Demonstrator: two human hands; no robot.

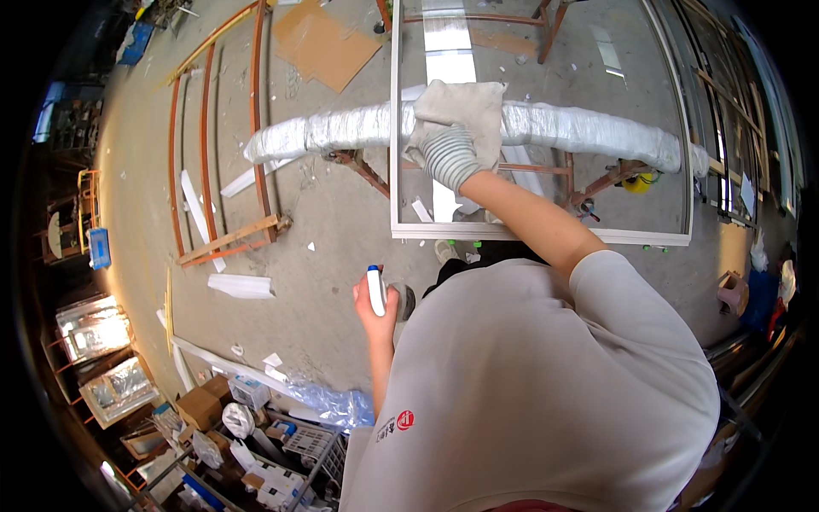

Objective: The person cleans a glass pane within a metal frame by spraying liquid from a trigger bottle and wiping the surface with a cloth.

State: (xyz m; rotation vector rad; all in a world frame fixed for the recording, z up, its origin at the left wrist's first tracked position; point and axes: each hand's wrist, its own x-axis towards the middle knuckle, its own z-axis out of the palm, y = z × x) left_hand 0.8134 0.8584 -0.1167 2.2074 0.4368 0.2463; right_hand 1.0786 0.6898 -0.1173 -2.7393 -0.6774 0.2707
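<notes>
My right hand [449, 156] wears a striped grey-and-white knit glove and presses a beige-grey cloth [465, 107] against a large glass pane. The pane sits in a white window frame [546, 232], and the cloth lies near its left side. Down by my left side, my bare left hand [375, 309] is closed around a slim white bottle [376, 288] with a blue top. Its lower part is hidden by my fingers. Through the glass, a padded bar [589, 128] wrapped in clear film runs crosswise behind the cloth.
Orange-brown metal rack bars [256, 102] stand at the left. Flat cardboard [324, 43] and white foam strips [241, 286] lie on the concrete floor. Boxes [205, 401] and a grey crate [316, 448] crowd the lower left. Long profiles [725, 111] lean at the right.
</notes>
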